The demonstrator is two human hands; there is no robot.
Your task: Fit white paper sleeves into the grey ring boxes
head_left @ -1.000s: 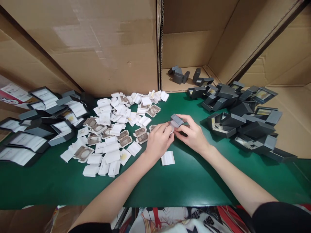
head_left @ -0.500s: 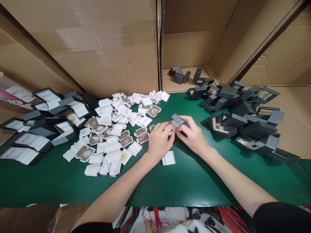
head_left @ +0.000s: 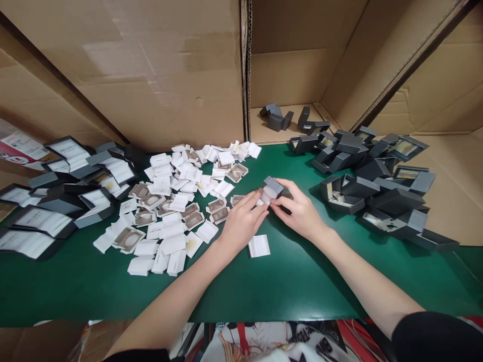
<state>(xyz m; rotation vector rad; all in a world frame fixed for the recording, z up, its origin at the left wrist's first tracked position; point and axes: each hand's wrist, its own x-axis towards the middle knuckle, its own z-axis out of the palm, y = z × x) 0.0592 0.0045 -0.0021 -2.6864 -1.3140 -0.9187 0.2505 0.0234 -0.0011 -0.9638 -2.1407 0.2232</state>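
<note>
A small dark grey hinged box (head_left: 273,185) with a pale inside is held above the middle of the table between both hands. My right hand (head_left: 300,210) grips its right side with thumb and fingers. My left hand (head_left: 242,219) is closed at its left side, fingertips on the pale white part; exactly what they pinch there is partly hidden. Below the hands lies a folded white card (head_left: 259,246). To the left of my left hand spreads a heap of white card inserts (head_left: 174,227), some showing brown moulded hollows.
Opened dark boxes with white linings (head_left: 45,221) are piled at the far left. More open dark boxes (head_left: 396,198) crowd the right side of the green table (head_left: 294,296). Cardboard walls (head_left: 181,65) stand behind, with several dark boxes (head_left: 276,119) on a cardboard base.
The small box has tilted so that more of its pale inside shows. My left hand has shifted slightly left and its fingers have straightened. The whole view has moved a little.
</note>
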